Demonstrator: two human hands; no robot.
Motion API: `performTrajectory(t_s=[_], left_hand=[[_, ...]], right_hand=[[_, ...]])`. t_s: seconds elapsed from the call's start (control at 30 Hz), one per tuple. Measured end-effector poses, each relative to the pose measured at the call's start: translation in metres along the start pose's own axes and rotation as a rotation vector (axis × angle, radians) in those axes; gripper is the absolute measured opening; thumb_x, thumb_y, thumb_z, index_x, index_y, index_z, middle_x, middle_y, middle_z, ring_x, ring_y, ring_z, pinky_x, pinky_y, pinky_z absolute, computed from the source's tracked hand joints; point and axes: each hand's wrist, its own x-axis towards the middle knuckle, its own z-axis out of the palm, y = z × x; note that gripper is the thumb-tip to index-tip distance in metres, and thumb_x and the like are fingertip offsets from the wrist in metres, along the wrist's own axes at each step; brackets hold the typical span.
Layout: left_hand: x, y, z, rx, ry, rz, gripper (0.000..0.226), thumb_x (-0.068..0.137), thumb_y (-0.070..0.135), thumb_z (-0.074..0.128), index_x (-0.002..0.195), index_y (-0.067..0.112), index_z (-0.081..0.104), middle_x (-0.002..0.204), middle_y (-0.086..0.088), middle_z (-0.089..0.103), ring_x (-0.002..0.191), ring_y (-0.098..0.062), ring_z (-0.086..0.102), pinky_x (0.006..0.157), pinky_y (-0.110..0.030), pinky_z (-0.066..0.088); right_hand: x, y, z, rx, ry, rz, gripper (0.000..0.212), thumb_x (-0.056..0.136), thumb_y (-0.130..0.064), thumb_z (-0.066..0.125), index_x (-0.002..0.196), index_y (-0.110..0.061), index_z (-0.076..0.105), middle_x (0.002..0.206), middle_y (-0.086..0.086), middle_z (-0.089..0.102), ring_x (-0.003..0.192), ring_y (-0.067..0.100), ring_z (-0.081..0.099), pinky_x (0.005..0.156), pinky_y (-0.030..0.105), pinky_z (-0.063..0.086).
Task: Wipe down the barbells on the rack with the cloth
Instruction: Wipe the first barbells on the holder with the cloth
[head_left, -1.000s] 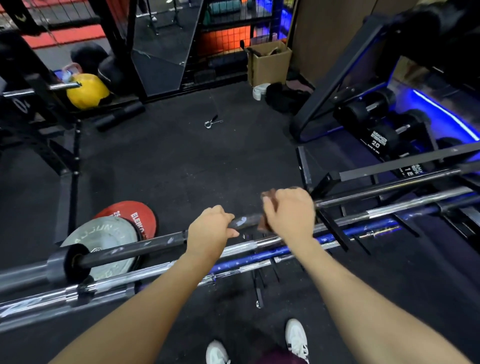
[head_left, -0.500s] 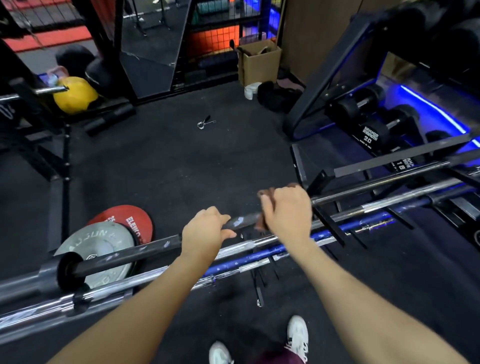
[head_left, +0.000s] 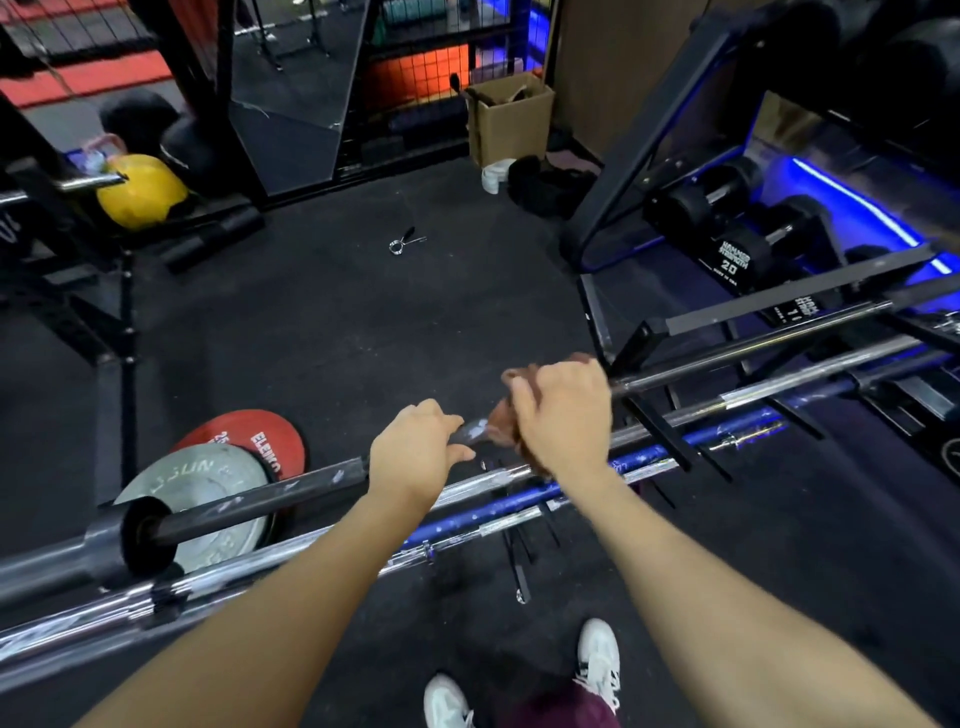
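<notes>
My right hand (head_left: 561, 415) is curled round a brown cloth (head_left: 506, 423), wrapped on the top black barbell (head_left: 260, 499) near mid-shaft. My left hand (head_left: 415, 452) grips the same bar just beside it, w/ chalky marks showing on the shaft betw. the two. Below lie a chrome barbell (head_left: 322, 540) and a blue barbell (head_left: 649, 460), all on the black rack (head_left: 654, 426), running lower left to upper right. Floor (head_left: 337, 322): dark rubber matting, open ahead, w/ a spring collar (head_left: 405, 243) lying alone. Left: grey plate (head_left: 208, 483) over red plate (head_left: 249, 431), yellow ball (head_left: 140, 189) further back. Right edge: dumbbell rack (head_left: 727, 244), blue-lit. Far: cardboard box (head_left: 511, 119).
</notes>
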Motion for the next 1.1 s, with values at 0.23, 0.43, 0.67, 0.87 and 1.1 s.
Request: performTrajectory(t_s=[0.23, 0.43, 0.67, 0.87, 1.1], left_hand=[[-0.004, -0.008, -0.003, -0.013, 0.043, 0.014, 0.018, 0.091, 0.036, 0.057, 0.102, 0.023, 0.064, 0.098, 0.002, 0.051, 0.098, -0.019, 0.05, 0.071, -0.034, 0.045], [-0.011, -0.032, -0.003, -0.005, -0.029, -0.007, 0.039, 0.093, 0.035, 0.056, 0.129, 0.021, 0.055, 0.114, 0.002, 0.051, 0.111, -0.016, 0.045, 0.087, -0.034, 0.045], [-0.014, -0.025, -0.005, 0.036, -0.018, -0.03, 0.034, 0.093, 0.036, 0.056, 0.121, 0.017, 0.06, 0.11, -0.001, 0.051, 0.107, -0.018, 0.047, 0.083, -0.033, 0.045], [-0.02, -0.035, -0.008, -0.016, -0.004, -0.034, 0.036, 0.092, 0.035, 0.058, 0.124, 0.02, 0.059, 0.106, 0.002, 0.052, 0.106, -0.016, 0.048, 0.081, -0.033, 0.046], [-0.017, -0.028, 0.0, -0.018, 0.028, -0.032, 0.034, 0.094, 0.035, 0.054, 0.122, 0.016, 0.059, 0.11, 0.0, 0.052, 0.105, -0.018, 0.047, 0.083, -0.036, 0.047]], right_hand=[[-0.008, -0.007, 0.006, 0.053, -0.041, -0.353, 0.041, 0.088, -0.045, 0.042, 0.079, -0.012, 0.063, 0.078, 0.004, 0.062, 0.082, 0.026, 0.058, 0.096, 0.037, 0.037], [0.003, 0.053, -0.006, 0.031, -0.036, -0.035, 0.042, 0.091, -0.043, 0.039, 0.091, -0.008, 0.063, 0.092, 0.009, 0.062, 0.096, 0.031, 0.054, 0.101, 0.046, 0.036], [-0.033, -0.039, 0.007, 0.106, 0.004, -0.108, 0.032, 0.088, -0.039, 0.044, 0.083, -0.014, 0.063, 0.084, 0.0, 0.061, 0.093, 0.022, 0.054, 0.107, 0.041, 0.028], [-0.005, 0.021, -0.003, -0.011, -0.074, -0.255, 0.048, 0.088, -0.05, 0.039, 0.104, -0.016, 0.068, 0.103, 0.002, 0.063, 0.104, 0.024, 0.056, 0.109, 0.04, 0.027], [0.004, 0.042, -0.007, 0.083, -0.113, -0.08, 0.064, 0.092, -0.06, 0.022, 0.104, -0.017, 0.068, 0.108, -0.002, 0.062, 0.115, 0.023, 0.05, 0.112, 0.049, 0.022]])
